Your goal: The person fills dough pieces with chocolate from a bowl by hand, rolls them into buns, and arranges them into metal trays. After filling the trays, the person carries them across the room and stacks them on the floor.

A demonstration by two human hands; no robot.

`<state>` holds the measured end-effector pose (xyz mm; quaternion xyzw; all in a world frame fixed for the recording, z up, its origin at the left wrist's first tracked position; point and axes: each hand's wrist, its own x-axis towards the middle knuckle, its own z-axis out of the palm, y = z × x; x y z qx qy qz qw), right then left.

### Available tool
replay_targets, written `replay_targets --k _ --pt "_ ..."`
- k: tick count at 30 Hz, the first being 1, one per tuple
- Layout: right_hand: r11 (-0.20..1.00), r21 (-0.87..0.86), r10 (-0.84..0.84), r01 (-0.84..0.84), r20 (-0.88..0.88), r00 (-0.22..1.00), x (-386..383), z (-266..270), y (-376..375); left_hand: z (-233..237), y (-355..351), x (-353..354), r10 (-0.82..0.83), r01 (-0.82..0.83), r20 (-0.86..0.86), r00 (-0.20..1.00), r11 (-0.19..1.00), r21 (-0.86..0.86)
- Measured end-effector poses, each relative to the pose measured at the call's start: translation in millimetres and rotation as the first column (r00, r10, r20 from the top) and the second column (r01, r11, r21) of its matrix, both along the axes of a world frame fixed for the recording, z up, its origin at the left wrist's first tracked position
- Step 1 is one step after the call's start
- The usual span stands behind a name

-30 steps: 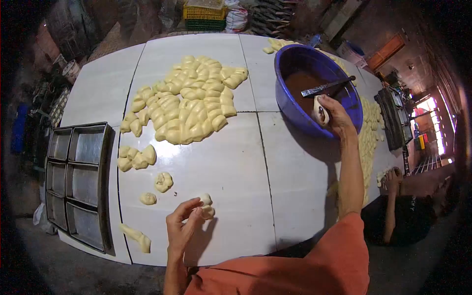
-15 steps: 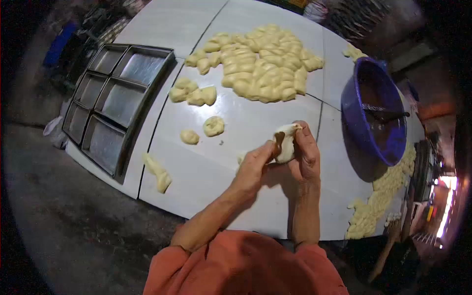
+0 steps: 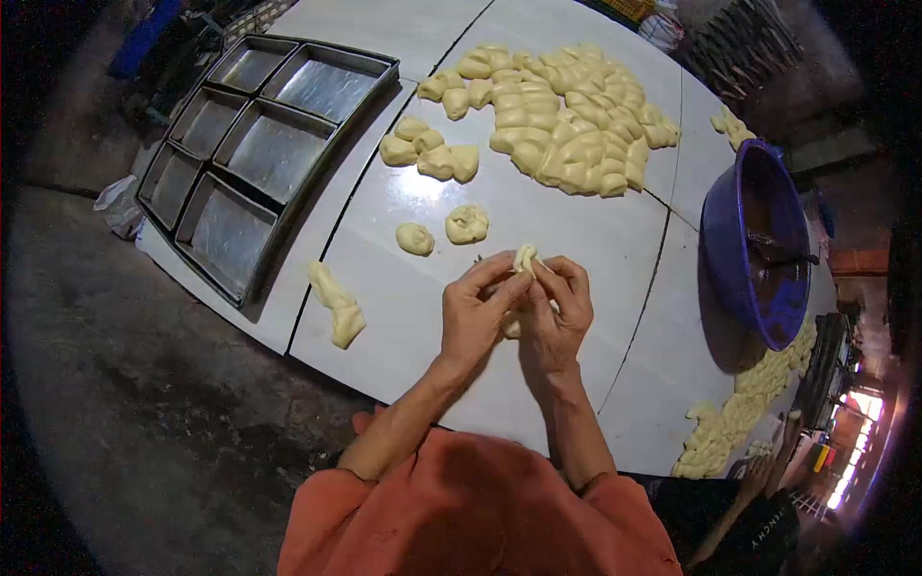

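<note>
Between my two hands is a piece of pale dough, its edges gathered and pinched together at the top. My left hand closes on it from the left, thumb and fingers at the gathered edge. From the other side my right hand pinches the same piece. Most of the dough is hidden behind my fingers. Just beyond my hands lie a round dough piece with a puckered top and a smaller dough ball. A long dough strip rests to the left, near the table's front edge.
A large mass of cut dough pieces covers the far middle, with a smaller dough cluster beside it. Joined metal pans stand at the left. On the right is a purple basin with brown filling and a utensil; more dough lies below it.
The dough was stretched open around a dark brown filling; now its edges are drawn together and the filling is hidden. My hands have come closer together. The view has shifted.
</note>
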<state>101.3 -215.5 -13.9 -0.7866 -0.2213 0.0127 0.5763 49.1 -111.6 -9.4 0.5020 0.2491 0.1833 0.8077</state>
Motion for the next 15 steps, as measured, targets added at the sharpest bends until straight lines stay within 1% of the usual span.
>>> replay_targets --k 1,4,5,6,7,8,9,10,11,12,14,15 --pt "0.995 0.099 -0.01 0.014 -0.042 0.999 -0.2 5.5 3.8 1.1 2.3 0.3 -0.006 0.006 0.002 1.0 1.0 -0.022" --pt "0.995 0.097 0.044 -0.028 -0.161 0.986 5.7 8.0 3.4 17.3 11.1 3.2 -0.082 0.063 -0.066 0.994 0.965 -0.255" --pt "0.993 0.121 0.029 0.004 -0.274 0.961 4.3 12.1 7.0 11.1 12.7 7.5 -0.081 0.069 -0.034 0.996 0.961 -0.268" --pt "0.989 0.147 0.065 -0.006 -0.397 0.916 4.2 22.4 7.0 13.6 18.6 8.7 -0.133 0.112 -0.046 0.99 0.943 -0.314" --pt "0.985 0.174 0.102 -0.014 -0.511 0.854 5.1 35.1 5.5 11.1 25.5 9.4 -0.166 0.137 -0.065 0.984 0.936 -0.325" --pt "0.965 0.258 0.181 -0.039 -0.556 0.812 4.5 30.8 0.6 8.5 32.2 9.4 -0.199 0.16 -0.084 0.976 0.928 -0.337" --pt "0.94 0.337 0.257 -0.055 -0.595 0.761 4.0 26.6 -4.3 7.9 38.3 9.8 -0.209 0.181 -0.06 0.976 0.932 -0.316" --pt "0.945 0.126 0.326 -0.301 -0.325 0.888 12.5 26.6 -10.3 7.3 43.9 10.2 -0.222 0.202 -0.036 0.974 0.934 -0.294" --pt "0.944 0.141 0.329 -0.298 -0.35 0.877 7.8 27.3 -11.8 7.1 46.3 9.7 -0.236 0.223 -0.014 0.972 0.936 -0.272" --pt "0.943 0.156 0.331 -0.294 -0.376 0.865 2.9 29.4 -13.0 8.4 45.9 8.3 -0.244 0.226 -0.047 0.969 0.944 -0.238" --pt "0.958 0.181 0.278 -0.221 -0.411 0.868 5.3 23.1 -14.9 14.7 43.3 5.8 -0.262 0.241 -0.11 0.959 0.956 -0.169" --pt "0.964 0.193 0.25 -0.183 -0.429 0.868 7.1 18.4 -15.6 17.9 37.1 3.9 -0.266 0.247 -0.059 0.962 0.943 -0.223"
